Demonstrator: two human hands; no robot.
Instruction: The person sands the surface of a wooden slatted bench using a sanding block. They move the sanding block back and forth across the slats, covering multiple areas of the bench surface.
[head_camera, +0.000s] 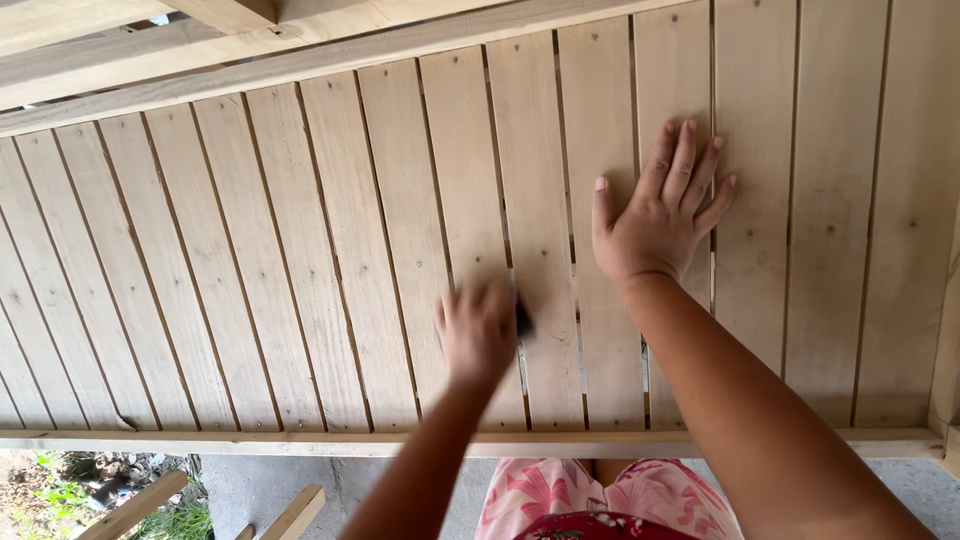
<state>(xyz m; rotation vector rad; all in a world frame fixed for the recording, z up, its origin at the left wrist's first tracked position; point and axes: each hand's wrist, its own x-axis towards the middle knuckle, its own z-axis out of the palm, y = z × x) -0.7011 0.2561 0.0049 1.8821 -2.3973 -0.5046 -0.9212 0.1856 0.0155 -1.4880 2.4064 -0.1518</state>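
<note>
Slatted wood panel (420, 230): L hand (478, 330) blurred, fist closed on small dark block (523, 318); R hand (660, 215) flat, fingers spread. Best rub w/ grain, even pressure.

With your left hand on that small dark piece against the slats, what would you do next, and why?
Probably push the left hand and its dark block further along the same slat: the hand is blurred, mid-stroke, and the right hand lies flat, bracing the panel.
</note>
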